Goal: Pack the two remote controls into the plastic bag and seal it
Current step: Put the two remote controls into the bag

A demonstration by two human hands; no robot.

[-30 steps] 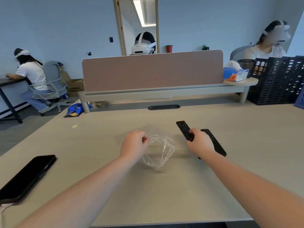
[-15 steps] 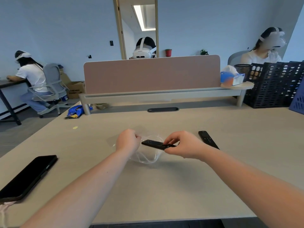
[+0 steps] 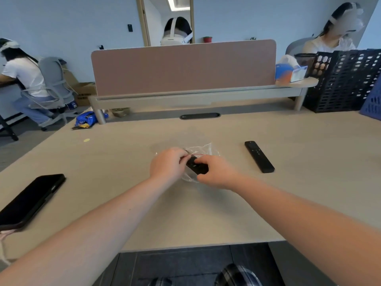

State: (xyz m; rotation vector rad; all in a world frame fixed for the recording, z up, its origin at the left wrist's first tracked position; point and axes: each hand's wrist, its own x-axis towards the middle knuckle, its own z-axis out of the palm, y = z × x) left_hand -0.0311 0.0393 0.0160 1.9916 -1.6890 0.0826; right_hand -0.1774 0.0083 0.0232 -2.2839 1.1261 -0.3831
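Note:
A clear plastic bag (image 3: 203, 150) with a red seal strip lies on the desk in front of me. My left hand (image 3: 167, 163) pinches its open mouth. My right hand (image 3: 216, 172) grips a black remote control (image 3: 195, 166), whose far end sits at or inside the bag's mouth; how deep it is, I cannot tell. A second black remote control (image 3: 259, 156) lies flat on the desk to the right, apart from both hands.
A black phone (image 3: 31, 200) lies near the desk's left edge. A pink divider panel (image 3: 183, 67) runs across the back. Black crates (image 3: 346, 79) and a blue basket (image 3: 373, 102) stand at the back right. People sit beyond the desk.
My right hand lifted one remote off the desk, swung it left and brought its end to the bag's mouth. The other remote stayed on the desk. My left hand kept hold of the bag.

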